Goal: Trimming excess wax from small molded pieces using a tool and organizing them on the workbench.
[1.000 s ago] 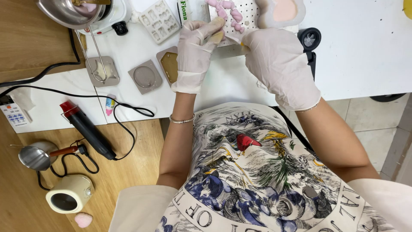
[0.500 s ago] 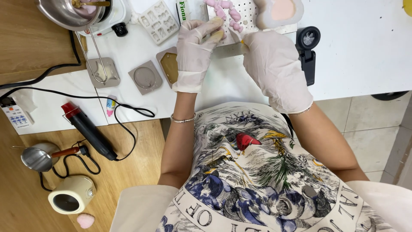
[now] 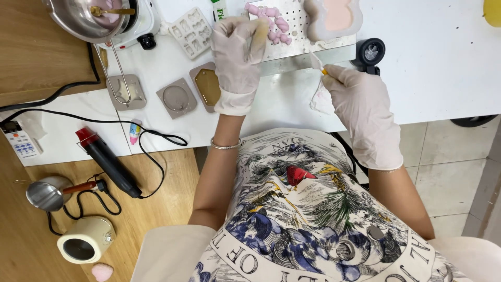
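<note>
left hand (image 3: 237,49) gloved, pinching tan piece (image 3: 259,32) | right hand (image 3: 360,102) pinching small blade tool (image 3: 317,61) | steel bowl (image 3: 78,23): gold spoon (image 3: 109,10) inside | silicone mould (image 3: 336,18): pink fill

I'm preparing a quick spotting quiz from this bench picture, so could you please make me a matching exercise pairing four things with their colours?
Things:
1. heat gun
2. small cup-shaped warmer
3. pile of small moulded pieces
4. gloves, as on the left hand and right hand

Colours:
A. pink
B. white
C. black with a red tip
D. cream

Pairs: 1-C, 2-D, 3-A, 4-B
</note>
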